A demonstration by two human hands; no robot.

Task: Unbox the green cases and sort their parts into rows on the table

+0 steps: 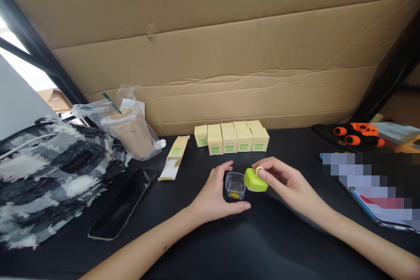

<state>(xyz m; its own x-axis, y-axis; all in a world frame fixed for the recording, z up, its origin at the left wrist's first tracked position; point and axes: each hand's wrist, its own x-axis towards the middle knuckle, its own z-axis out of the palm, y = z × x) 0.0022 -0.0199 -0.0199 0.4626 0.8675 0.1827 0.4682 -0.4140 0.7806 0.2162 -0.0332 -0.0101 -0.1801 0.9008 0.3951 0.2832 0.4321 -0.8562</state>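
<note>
My right hand (282, 179) pinches the small pale ring on top of a lime-green lid (256, 180), holding it tilted just right of a clear plastic container (235, 183). That container stands on the black table with a yellow sticker on its front side. Around its left side curves my left hand (218, 199), fingers and thumb spread apart; whether it touches the container I cannot tell. Behind my hands stands a group of small cream boxes (229, 139) with green labels. An opened, flattened cream box (176, 157) lies to their left.
On the left are a black phone (123, 203), a bagged iced drink (131, 131) and a fluffy black-and-white bag (62, 179). An orange-and-black toy car (359, 134) and a partly blurred flat item (370, 197) lie right. A cardboard wall (229, 57) rises behind.
</note>
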